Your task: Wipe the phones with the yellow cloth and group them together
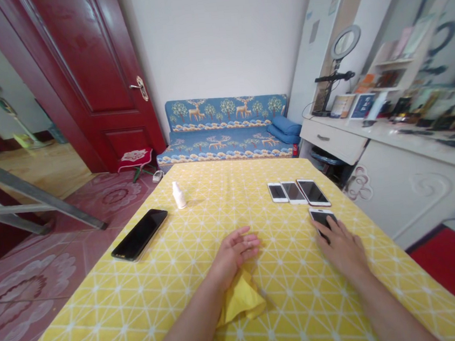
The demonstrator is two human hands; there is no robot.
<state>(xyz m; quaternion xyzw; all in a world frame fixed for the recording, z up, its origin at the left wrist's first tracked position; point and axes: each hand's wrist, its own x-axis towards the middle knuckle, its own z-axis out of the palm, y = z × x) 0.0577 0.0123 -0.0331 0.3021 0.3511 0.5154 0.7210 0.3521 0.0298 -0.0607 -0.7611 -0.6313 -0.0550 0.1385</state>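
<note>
Risks, near to far: yellow cloth (243, 300) lies just nearer than L grip (238, 249), partly hidden by that wrist (contact unclear); if the forearm drags, it'd prob. pull the cloth along. White-edged phone (320, 216) is under R grip's (343, 248) fingertips, flat on the table (251, 203); a shove away could bump it into the row just beyond: small phone (277, 192), middle phone (294, 192), big phone (314, 192). Big black phone (140, 235), well left of L grip, is near the table's L edge; a wide arm sweep might push it off. White bottle (178, 195), farther out & left of L grip, stands upright on a narrow base, so a knock could tip it.

Grips: L = relaxed, fingers half-curled, nothing in it. R = palm down, fingers spread over the phone's near part, thumb side by its L edge; can't tell if it's pinching or only resting.
</note>
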